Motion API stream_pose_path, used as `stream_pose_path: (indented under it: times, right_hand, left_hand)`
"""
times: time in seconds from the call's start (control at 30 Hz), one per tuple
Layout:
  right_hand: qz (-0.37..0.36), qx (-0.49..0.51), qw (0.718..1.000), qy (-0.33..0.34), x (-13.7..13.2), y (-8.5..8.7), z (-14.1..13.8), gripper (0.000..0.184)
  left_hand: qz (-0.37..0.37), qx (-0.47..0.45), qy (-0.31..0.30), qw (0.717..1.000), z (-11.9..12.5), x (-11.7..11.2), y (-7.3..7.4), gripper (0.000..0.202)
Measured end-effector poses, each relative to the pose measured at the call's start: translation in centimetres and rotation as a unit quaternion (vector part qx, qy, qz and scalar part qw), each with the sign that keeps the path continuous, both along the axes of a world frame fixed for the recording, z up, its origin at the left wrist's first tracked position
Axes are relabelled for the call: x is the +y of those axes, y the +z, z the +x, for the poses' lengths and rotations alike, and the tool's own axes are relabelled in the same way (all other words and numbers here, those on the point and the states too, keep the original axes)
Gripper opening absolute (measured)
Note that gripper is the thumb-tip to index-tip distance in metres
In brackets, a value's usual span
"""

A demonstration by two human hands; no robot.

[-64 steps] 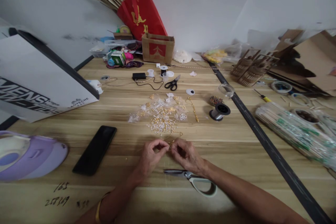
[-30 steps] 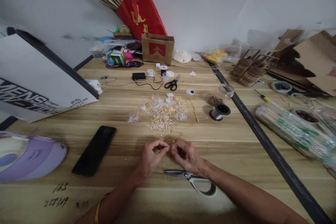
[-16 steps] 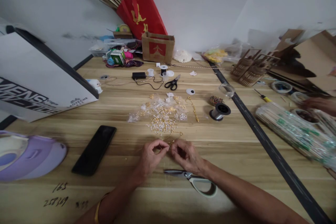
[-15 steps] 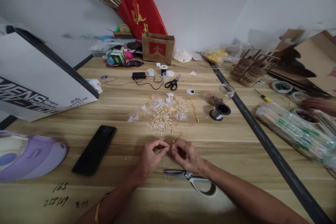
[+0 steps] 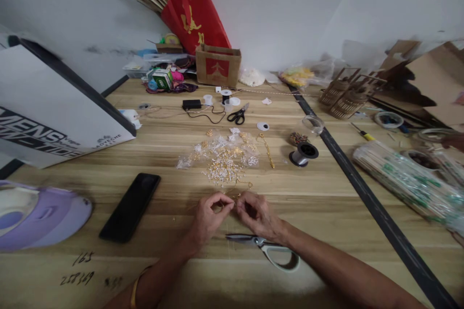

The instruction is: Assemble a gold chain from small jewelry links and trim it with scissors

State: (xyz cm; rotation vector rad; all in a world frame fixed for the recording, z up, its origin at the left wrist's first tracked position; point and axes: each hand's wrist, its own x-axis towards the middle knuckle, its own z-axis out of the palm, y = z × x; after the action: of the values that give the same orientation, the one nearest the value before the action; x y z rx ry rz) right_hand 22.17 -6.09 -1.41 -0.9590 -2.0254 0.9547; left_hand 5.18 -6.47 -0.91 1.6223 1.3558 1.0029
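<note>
Over the near middle of the table, my left hand [image 5: 213,213] and my right hand [image 5: 258,213] almost meet at the fingertips. Thumb and forefinger of my left hand pinch a fine thread, whose ends show only faintly. My right hand is closed in a pinch too; what it holds is too small to make out. Just beyond the fingertips lies a thin gold chain [image 5: 250,184] ending in a small ring. A heap of gold and clear beads [image 5: 224,169] sits past it. Pale-handled scissors [image 5: 266,246] lie under my right wrist.
A black phone [image 5: 130,206] and a purple visor [image 5: 61,212] lie left. Ahead are black scissors [image 5: 237,115], a gold beaded strand [image 5: 267,150] and a wire spool [image 5: 303,154]. A packet of sticks [image 5: 402,178] lies right, near another person's hand [image 5: 453,142].
My hands keep nearly the same place, with only slight finger movement. At the right edge, the other person's hand has drawn back to the right.
</note>
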Motion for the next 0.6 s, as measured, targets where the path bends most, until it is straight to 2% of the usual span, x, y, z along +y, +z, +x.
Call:
stream_pose_path:
  times: [0.6]
  right_hand:
    - [-0.003, 0.003, 1.0, -0.022, 0.04, -0.44, 0.01, 0.009]
  left_hand:
    - [-0.018, 0.009, -0.01, 1.0, 0.11, -0.13, 0.17, 0.009]
